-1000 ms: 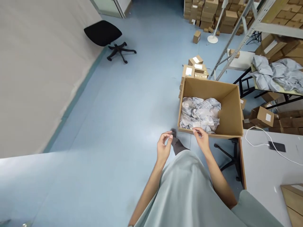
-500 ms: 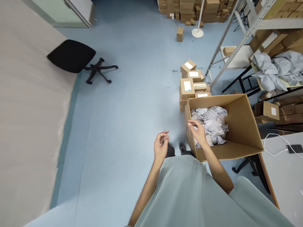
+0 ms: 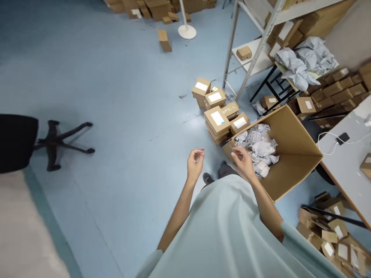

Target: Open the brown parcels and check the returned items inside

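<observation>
Two bare hands work above one large open cardboard carton and the blue floor: the left hand (image 3: 194,165) is well apart from the carton (image 3: 292,135), while the right hand (image 3: 245,164) overlaps its near left edge in view, whether touching or only above it I cannot tell. On each hand the fingers bend loosely toward the thumb, leaving a small gap between the tips. Inside the carton, against its left side, lie crumpled grey-white wrapped packets (image 3: 263,150), too tangled to count, their surfaces creased and one printed with dark lines. Beside the carton's far left corner stand at least five small brown boxes (image 3: 217,119), stacked, rectangular, at least four of them with white labels. One more box (image 3: 165,41) sits on the floor near one round white stand base (image 3: 187,32), and one small carton (image 3: 244,53) rests on the shelf of a perforated metal rack (image 3: 252,69). One black swivel chair (image 3: 53,139) with a spoked base is at the left. On the smooth white table (image 3: 348,158) lie one dark phone (image 3: 342,138) and a thin white cable.
</observation>
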`<action>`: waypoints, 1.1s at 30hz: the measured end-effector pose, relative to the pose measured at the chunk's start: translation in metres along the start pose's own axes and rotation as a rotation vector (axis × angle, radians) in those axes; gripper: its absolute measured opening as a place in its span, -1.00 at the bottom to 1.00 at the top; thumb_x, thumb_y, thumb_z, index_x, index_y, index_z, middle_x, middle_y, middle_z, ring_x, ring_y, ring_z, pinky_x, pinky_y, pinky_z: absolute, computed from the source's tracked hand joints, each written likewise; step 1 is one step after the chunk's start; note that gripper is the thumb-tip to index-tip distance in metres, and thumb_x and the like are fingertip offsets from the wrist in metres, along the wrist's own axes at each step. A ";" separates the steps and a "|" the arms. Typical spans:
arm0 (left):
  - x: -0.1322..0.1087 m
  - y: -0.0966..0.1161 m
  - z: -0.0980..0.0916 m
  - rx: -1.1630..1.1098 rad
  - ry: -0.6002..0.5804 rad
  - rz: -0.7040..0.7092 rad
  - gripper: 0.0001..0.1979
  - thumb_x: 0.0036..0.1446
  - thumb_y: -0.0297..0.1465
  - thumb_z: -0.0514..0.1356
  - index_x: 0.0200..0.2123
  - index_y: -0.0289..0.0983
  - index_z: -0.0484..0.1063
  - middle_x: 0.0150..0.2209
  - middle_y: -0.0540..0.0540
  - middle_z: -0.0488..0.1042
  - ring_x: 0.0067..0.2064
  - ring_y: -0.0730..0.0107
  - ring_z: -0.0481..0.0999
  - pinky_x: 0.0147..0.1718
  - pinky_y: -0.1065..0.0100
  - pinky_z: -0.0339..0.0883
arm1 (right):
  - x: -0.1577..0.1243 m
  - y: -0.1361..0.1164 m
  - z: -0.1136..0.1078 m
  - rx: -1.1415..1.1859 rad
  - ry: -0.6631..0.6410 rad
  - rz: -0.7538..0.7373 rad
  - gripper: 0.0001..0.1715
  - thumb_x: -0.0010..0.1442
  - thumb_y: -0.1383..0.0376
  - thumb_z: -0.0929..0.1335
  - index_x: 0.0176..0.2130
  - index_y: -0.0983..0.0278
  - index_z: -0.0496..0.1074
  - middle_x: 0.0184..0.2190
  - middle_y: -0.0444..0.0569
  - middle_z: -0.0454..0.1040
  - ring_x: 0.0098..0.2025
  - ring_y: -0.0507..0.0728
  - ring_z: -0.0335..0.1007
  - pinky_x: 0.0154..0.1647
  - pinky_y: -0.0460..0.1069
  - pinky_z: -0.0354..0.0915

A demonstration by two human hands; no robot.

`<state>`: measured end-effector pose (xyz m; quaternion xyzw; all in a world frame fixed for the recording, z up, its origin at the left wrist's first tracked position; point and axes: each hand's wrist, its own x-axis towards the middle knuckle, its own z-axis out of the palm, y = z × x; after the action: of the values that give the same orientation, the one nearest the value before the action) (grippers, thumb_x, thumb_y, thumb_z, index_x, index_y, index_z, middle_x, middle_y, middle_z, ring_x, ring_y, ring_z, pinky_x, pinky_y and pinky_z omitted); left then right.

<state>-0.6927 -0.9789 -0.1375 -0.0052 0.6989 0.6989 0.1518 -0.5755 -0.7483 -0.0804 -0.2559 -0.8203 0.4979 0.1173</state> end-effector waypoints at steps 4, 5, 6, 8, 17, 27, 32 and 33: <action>0.085 0.004 0.006 0.035 -0.072 -0.001 -0.56 0.26 0.09 0.42 -0.17 -0.15 0.50 0.11 -0.31 0.73 0.21 -0.03 0.72 0.33 -0.08 0.55 | 0.036 0.009 0.026 -0.015 0.023 0.040 -0.46 0.44 -0.12 0.47 0.17 0.16 0.68 0.15 0.20 0.70 0.17 0.37 0.68 0.26 0.31 0.61; 0.104 0.004 0.010 0.053 -0.088 -0.010 -0.55 0.25 0.09 0.42 -0.18 -0.15 0.50 0.10 -0.32 0.73 0.21 -0.04 0.72 0.33 -0.08 0.55 | 0.048 0.015 0.033 -0.004 0.023 0.064 -0.43 0.43 -0.13 0.47 0.20 0.17 0.66 0.18 0.22 0.68 0.17 0.37 0.68 0.25 0.31 0.62; 0.123 0.003 0.014 0.075 -0.101 -0.024 -0.56 0.24 0.09 0.43 -0.19 -0.15 0.50 0.10 -0.32 0.73 0.20 -0.04 0.72 0.33 -0.09 0.55 | 0.060 0.021 0.041 0.011 0.023 0.094 -0.39 0.41 -0.13 0.48 0.24 0.17 0.64 0.21 0.23 0.66 0.17 0.37 0.68 0.23 0.30 0.64; 0.158 0.003 0.021 0.128 -0.117 -0.062 -0.58 0.25 0.05 0.43 -0.21 -0.16 0.49 0.09 -0.33 0.73 0.19 -0.04 0.72 0.33 -0.09 0.56 | 0.087 0.036 0.059 0.046 0.019 0.172 -0.30 0.37 -0.14 0.50 0.31 0.17 0.60 0.27 0.24 0.61 0.16 0.36 0.69 0.19 0.30 0.66; 0.319 -0.007 0.047 0.441 -0.220 -0.304 -0.85 0.32 -0.28 0.34 -0.14 -0.22 0.54 0.08 -0.30 0.73 0.22 0.02 0.70 0.42 -0.01 0.47 | 0.213 0.080 0.125 0.085 0.072 0.616 -0.12 0.32 0.09 0.52 0.50 0.27 0.41 0.40 0.35 0.51 0.22 0.39 0.70 0.41 0.30 0.54; 0.454 -0.080 0.083 0.684 -0.424 -0.576 -0.59 0.35 -0.17 0.38 0.14 -0.28 0.58 0.28 -0.39 0.66 0.47 -0.11 0.52 0.47 -0.08 0.40 | 0.278 0.135 0.159 0.035 0.251 1.093 -0.04 0.37 0.15 0.51 0.58 0.42 0.27 0.46 0.49 0.47 0.49 0.53 0.50 0.55 0.31 0.39; 0.480 -0.110 0.098 0.719 -0.577 -0.722 -0.63 0.41 -0.11 0.38 0.08 -0.26 0.62 0.27 -0.41 0.68 0.39 -0.15 0.61 0.33 -0.16 0.56 | 0.278 0.152 0.180 0.056 0.328 1.141 -0.05 0.34 0.14 0.51 0.57 0.30 0.32 0.24 0.26 0.71 0.31 0.43 0.67 0.41 0.31 0.52; 0.483 -0.114 0.100 0.722 -0.600 -0.752 -0.62 0.43 -0.09 0.36 0.10 -0.25 0.61 0.26 -0.41 0.68 0.36 -0.14 0.64 0.27 -0.17 0.61 | 0.276 0.152 0.185 0.060 0.343 1.117 -0.07 0.34 0.14 0.51 0.56 0.28 0.35 0.17 0.20 0.74 0.23 0.40 0.72 0.35 0.30 0.56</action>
<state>-1.1082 -0.7847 -0.3521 -0.0027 0.7689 0.2865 0.5716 -0.8449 -0.6832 -0.3190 -0.7229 -0.5158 0.4590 -0.0247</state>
